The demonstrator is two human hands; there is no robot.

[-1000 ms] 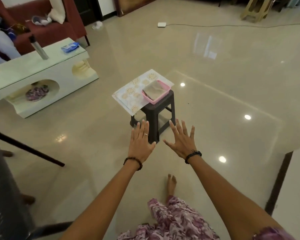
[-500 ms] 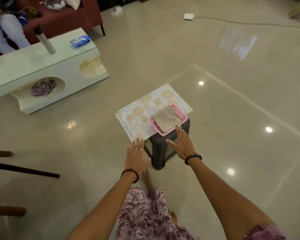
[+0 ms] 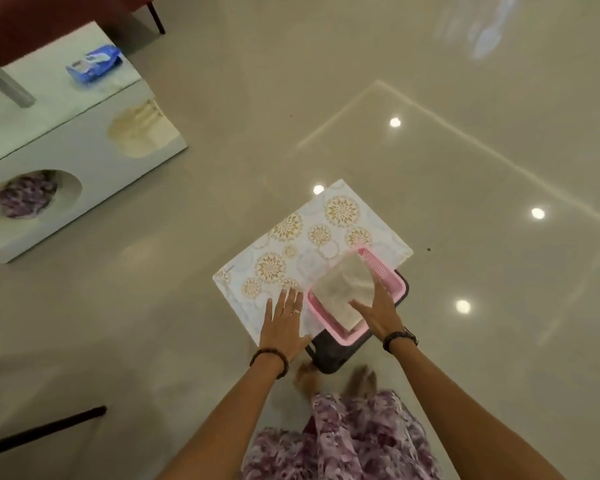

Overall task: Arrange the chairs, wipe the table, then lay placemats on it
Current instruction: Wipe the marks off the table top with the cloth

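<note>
A person in a purple floral garment point(image 3: 354, 441) stands over a dark plastic stool point(image 3: 329, 355) on a glossy tiled floor point(image 3: 465, 98). The left hand point(image 3: 283, 325), fingers straight and together, lies flat on the near edge of a stack of flower-patterned placemats point(image 3: 291, 244) that overhangs the stool's left side. The right hand point(image 3: 378, 311), fingers spread, rests on a folded beige cloth point(image 3: 340, 285) inside a pink tray point(image 3: 390, 277) (the tray sits on the placemats at the stool's right edge). Both wrists carry dark bead bracelets. At upper left, a white low table point(image 3: 66, 161) holds a blue packet point(image 3: 94, 64) near its far corner.
</note>
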